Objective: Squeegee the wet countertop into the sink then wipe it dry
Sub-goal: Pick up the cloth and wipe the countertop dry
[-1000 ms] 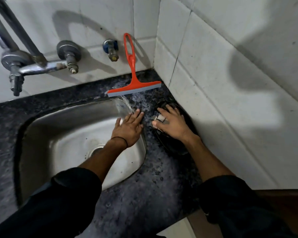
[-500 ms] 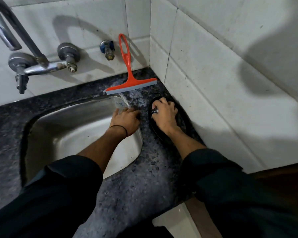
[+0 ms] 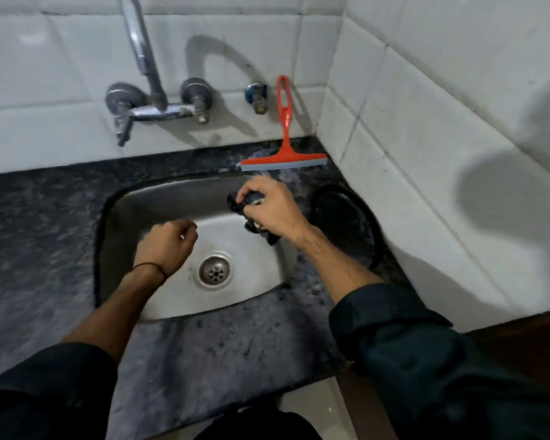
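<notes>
**Both hands over the basin, squeegee waiting beyond**

Both hands hang above the sink [image 3: 127, 217]. My left hand [image 3: 165, 246] is curled into a loose fist with nothing in it that I can see, over the near-left part of the basin, just left of the drain [image 3: 215, 269]. My right hand [image 3: 272, 209] is farther in and to the right, fingers closed around a dark crumpled cloth [image 3: 238, 203] that dangles over the basin's far-right corner. Right of it, a black round dish [image 3: 346, 223] sits on the dark speckled surface [image 3: 219, 347] close to the side wall.

Beyond my right hand, on the far strip of surface in the corner, stands the orange squeegee [image 3: 285, 154]. Its blade lies left to right along the sink's far edge; its handle runs up and away, leaning on the tiled wall, just right of a small blue valve [image 3: 256, 93]. My right hand is clearly nearer to it, so I judge the reach goes straight away from me, once the cloth is put down. The tap [image 3: 150, 103] is mounted farther left on that wall.
</notes>
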